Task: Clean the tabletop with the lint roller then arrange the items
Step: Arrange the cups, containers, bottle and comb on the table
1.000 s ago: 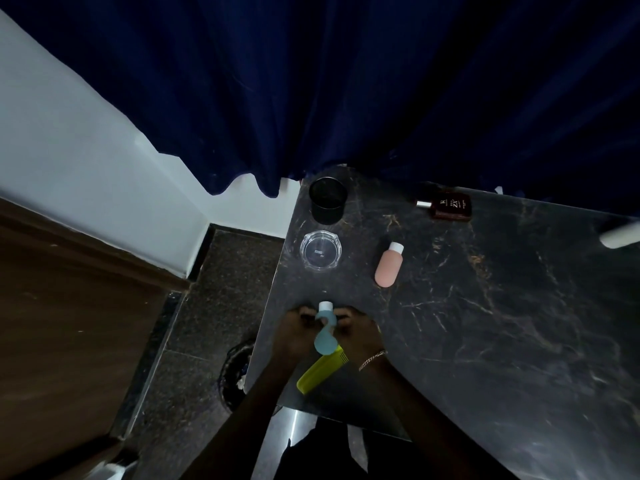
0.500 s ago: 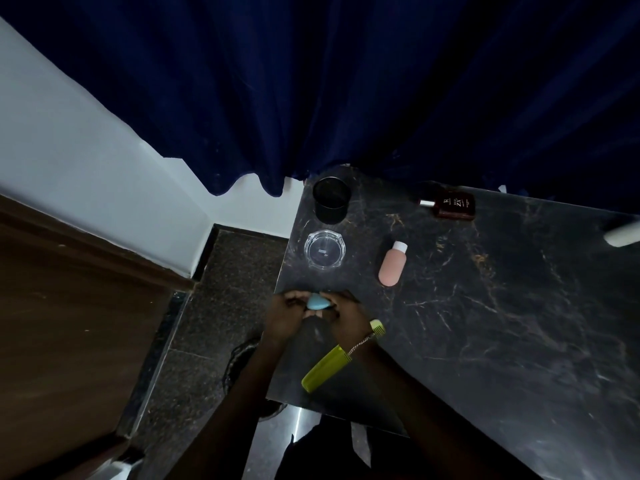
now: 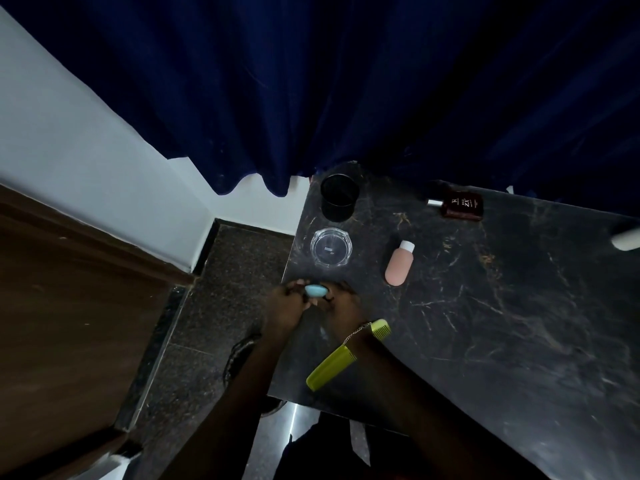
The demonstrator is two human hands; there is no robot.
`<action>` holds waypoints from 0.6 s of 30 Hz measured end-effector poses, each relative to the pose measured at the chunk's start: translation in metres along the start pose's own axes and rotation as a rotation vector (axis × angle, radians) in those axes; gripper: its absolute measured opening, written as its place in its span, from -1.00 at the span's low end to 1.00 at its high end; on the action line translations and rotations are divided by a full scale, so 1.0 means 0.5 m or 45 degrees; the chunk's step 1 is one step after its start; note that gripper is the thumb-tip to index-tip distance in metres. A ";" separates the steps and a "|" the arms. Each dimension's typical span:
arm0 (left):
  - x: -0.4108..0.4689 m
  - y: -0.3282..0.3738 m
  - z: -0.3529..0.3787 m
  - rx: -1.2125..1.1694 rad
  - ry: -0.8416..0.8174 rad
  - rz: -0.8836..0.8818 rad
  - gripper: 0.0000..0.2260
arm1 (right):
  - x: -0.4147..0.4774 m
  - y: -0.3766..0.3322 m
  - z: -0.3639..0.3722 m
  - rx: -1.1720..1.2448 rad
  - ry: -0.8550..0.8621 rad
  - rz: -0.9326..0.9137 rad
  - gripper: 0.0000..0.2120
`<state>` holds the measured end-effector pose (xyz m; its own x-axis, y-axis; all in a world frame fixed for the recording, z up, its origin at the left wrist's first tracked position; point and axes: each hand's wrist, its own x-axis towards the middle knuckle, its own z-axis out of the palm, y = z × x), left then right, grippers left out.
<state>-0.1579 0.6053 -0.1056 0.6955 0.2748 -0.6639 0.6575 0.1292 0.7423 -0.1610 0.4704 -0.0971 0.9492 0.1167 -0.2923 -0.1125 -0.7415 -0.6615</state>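
My left hand (image 3: 284, 308) and my right hand (image 3: 341, 306) meet at the near left edge of the dark marble tabletop (image 3: 485, 306). Both grip a small light blue object (image 3: 316, 290), held between the fingertips; only its rounded end shows. A yellow-green comb (image 3: 332, 370) lies flat under my right wrist, its far end (image 3: 380, 329) showing beyond the arm. A pink bottle with a white cap (image 3: 399, 263) lies on its side to the right of my hands.
A clear glass ashtray (image 3: 331, 245) and a black cup (image 3: 338, 198) stand along the left edge beyond my hands. A brown perfume bottle (image 3: 462, 205) lies at the back. A white object (image 3: 627, 239) sits at the right border. Dark blue curtain behind; floor drops off left.
The blue object, seen a second ago as a curved hook shape standing up between my hands, now shows only a rounded end. My hands have shifted slightly away from the comb.
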 end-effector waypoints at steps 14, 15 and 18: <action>-0.027 0.004 0.002 -0.076 0.059 -0.037 -0.67 | -0.010 0.008 -0.004 0.064 -0.045 0.048 -0.59; -0.030 0.004 0.002 -0.074 0.060 -0.037 -0.67 | -0.013 0.011 -0.006 0.082 -0.039 0.067 -0.57; -0.043 0.004 -0.001 -0.080 0.112 -0.034 -0.66 | -0.022 0.026 -0.019 0.092 -0.058 0.100 -0.51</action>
<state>-0.1719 0.6003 -0.0898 0.6483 0.3524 -0.6749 0.6539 0.1964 0.7307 -0.1700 0.4530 -0.0960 0.9223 0.0914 -0.3755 -0.2088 -0.6999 -0.6831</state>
